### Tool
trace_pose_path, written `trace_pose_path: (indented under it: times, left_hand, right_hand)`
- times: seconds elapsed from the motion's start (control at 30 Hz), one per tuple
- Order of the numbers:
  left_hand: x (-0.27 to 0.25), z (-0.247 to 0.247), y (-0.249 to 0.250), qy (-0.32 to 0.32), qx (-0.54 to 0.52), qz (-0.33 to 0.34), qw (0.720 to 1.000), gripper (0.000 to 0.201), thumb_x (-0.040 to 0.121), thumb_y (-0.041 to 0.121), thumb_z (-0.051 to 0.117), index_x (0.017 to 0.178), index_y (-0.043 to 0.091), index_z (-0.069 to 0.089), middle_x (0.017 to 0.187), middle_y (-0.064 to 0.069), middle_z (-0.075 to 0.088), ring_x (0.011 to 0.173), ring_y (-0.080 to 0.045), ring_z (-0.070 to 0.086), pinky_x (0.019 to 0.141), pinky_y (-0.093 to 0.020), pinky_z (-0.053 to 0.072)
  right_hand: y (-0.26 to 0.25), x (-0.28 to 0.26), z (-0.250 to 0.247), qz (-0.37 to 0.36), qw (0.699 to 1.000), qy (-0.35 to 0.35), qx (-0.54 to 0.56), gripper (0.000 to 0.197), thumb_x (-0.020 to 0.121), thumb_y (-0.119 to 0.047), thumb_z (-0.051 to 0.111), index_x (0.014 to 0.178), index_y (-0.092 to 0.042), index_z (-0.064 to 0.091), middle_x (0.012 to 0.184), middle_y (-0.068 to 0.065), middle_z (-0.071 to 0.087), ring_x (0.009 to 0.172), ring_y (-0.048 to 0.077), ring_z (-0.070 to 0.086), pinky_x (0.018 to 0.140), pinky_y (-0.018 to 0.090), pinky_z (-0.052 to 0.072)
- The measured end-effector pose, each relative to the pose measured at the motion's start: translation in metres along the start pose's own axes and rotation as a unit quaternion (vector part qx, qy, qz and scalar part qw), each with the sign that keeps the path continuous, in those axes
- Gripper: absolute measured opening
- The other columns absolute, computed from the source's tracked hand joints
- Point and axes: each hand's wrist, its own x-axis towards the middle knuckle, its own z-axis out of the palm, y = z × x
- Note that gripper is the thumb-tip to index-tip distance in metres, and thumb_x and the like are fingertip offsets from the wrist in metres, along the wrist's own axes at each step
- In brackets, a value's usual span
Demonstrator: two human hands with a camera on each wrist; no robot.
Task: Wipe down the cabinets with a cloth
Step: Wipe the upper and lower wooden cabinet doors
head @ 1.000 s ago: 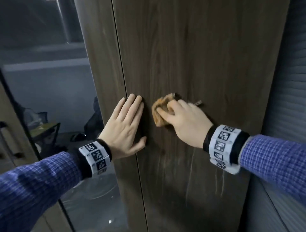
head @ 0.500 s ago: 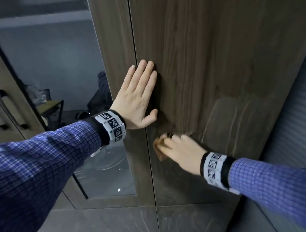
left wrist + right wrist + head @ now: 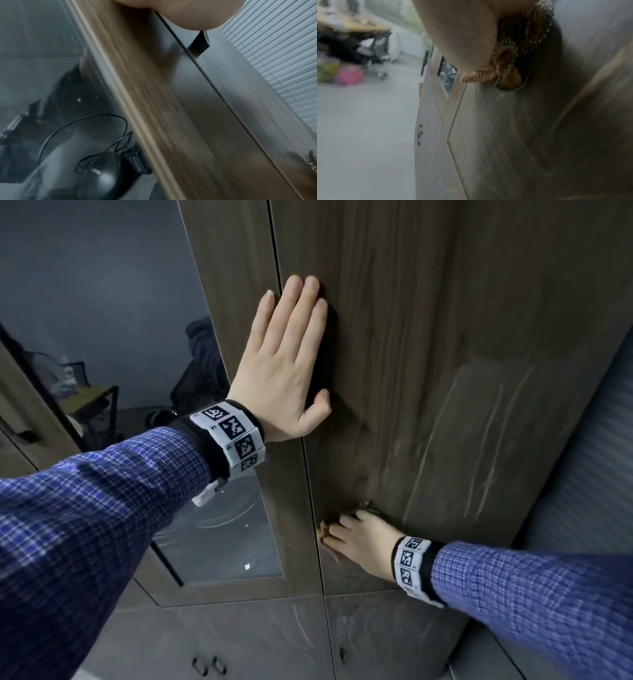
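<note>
A tall dark wood cabinet door [image 3: 428,337] fills the head view, with pale wipe streaks at its lower right. My left hand [image 3: 284,364] lies flat against it, fingers straight, across the seam with the neighbouring door. Low on the same door my right hand [image 3: 359,539] grips a bunched tan cloth [image 3: 322,529] and holds it against the wood by the seam. In the right wrist view the cloth [image 3: 510,65] shows tan and dark checked folds under the palm. The left wrist view shows only the heel of my left hand [image 3: 185,13] on the wood.
Left of the wood door is a glass-fronted door [image 3: 219,529] with a black mouse [image 3: 99,178] and cable behind the glass. Lower grey cabinet doors with small black handles [image 3: 209,666] sit below. Slatted blinds [image 3: 582,491] stand at the right.
My right hand has slid the cloth down the door from mid-height to near its bottom edge. The left hand has stayed flat on the door. The head view has tilted downward.
</note>
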Motion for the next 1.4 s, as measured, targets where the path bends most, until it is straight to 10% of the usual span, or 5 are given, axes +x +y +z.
trace_pose_path:
  times: [0.23,0.53,1.0,1.23,1.4]
  left_hand:
    - [0.0,0.002,0.004,0.015,-0.013,-0.014,1.0,0.092,0.083,0.046,0.051,0.152,-0.011,0.025,0.159,-0.033,0.022,0.149,-0.05,0.017,0.121,-0.062,0.012]
    - [0.001,-0.002,0.01,0.025,-0.008,-0.015,1.0,0.092,0.078,0.039,0.057,0.149,-0.014,0.029,0.155,-0.036,0.025,0.146,-0.053,0.021,0.121,-0.063,0.012]
    - [0.004,0.005,0.064,-0.102,0.071,0.025,0.992,0.098,0.079,0.048,0.046,0.155,-0.006,0.017,0.165,-0.025,0.008,0.154,-0.038,0.002,0.116,-0.063,-0.016]
    - [0.004,0.01,0.067,-0.102,0.086,0.018,0.991,0.095,0.078,0.044,0.046,0.154,-0.007,0.02,0.164,-0.028,0.01,0.153,-0.041,0.004,0.114,-0.068,-0.012]
    - [0.005,0.007,0.069,-0.105,0.093,0.013,0.99,0.095,0.078,0.044,0.045,0.154,-0.007,0.019,0.164,-0.028,0.01,0.154,-0.041,0.004,0.114,-0.069,-0.009]
  right_hand:
    - [0.074,0.001,-0.101,0.154,0.951,0.268,-0.002,0.058,0.077,-0.009,0.055,0.134,-0.018,0.055,0.11,0.008,0.056,0.089,0.029,0.052,0.071,0.041,0.042]
    - [-0.004,-0.004,0.018,-0.007,1.0,-0.001,-0.021,0.058,0.088,-0.027,0.051,0.145,-0.02,0.043,0.127,-0.002,0.056,0.107,0.023,0.054,0.086,0.038,0.045]
    - [0.158,-0.079,-0.111,0.297,0.862,0.409,0.034,0.048,0.088,-0.01,0.052,0.133,-0.026,0.058,0.11,0.011,0.055,0.091,0.031,0.045,0.074,0.041,0.033]
    - [0.055,-0.084,0.067,0.111,0.972,0.2,0.048,0.065,0.066,-0.007,0.071,0.127,-0.026,0.062,0.119,0.004,0.061,0.109,0.031,0.051,0.08,0.041,0.046]
    - [0.038,-0.093,0.083,0.114,0.981,0.15,0.054,0.076,0.057,-0.005,0.074,0.129,-0.027,0.061,0.112,0.001,0.06,0.097,0.024,0.051,0.076,0.037,0.044]
